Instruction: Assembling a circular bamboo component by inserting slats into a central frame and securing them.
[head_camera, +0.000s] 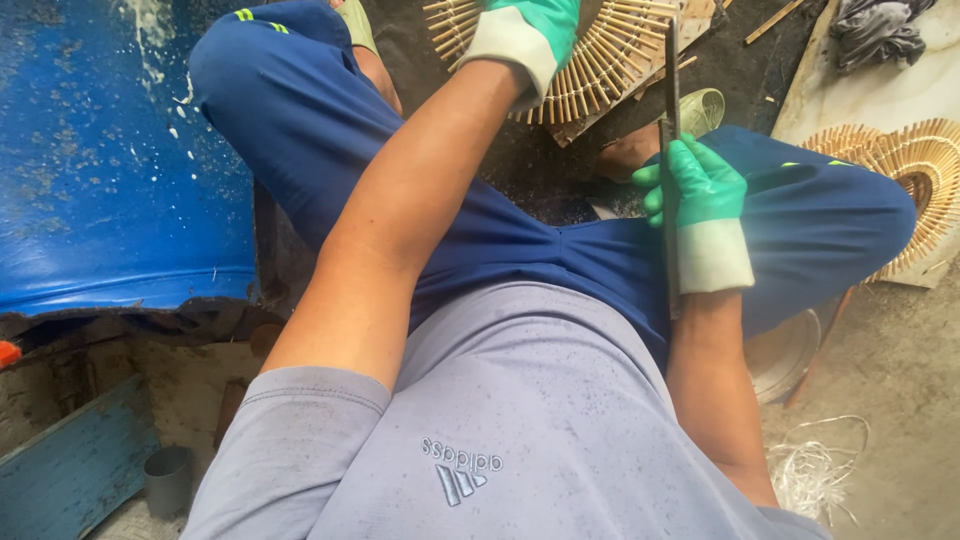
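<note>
- Between the knees, bamboo disc (600, 70) lies ahead of both hands.
- Left hand (520, 30) grip clamped on disc, nearer.
- Right hand (700, 190) grip clamped on long blade (671, 100), axis upright, edge touching disc.
</note>
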